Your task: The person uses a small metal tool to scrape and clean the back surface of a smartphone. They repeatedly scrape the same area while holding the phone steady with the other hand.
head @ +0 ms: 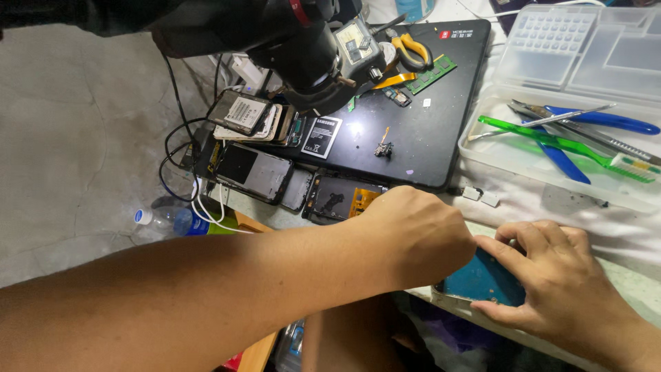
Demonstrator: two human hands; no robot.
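My left hand (413,234) is curled into a fist over the near left edge of a blue phone board (482,279) lying on the white bench; whatever its fingers pinch is hidden. My right hand (551,282) rests on the board's right side, fingers spread over its top edge and thumb under its near edge, holding it steady. Most of the board is covered by both hands.
A black closed laptop (427,131) lies behind, with loose circuit parts and a green memory stick (432,74). Opened phones (251,169) pile up at its left. A clear tray (523,155) holds a green toothbrush (564,145), tweezers and blue pliers. A black microscope (303,48) hangs above.
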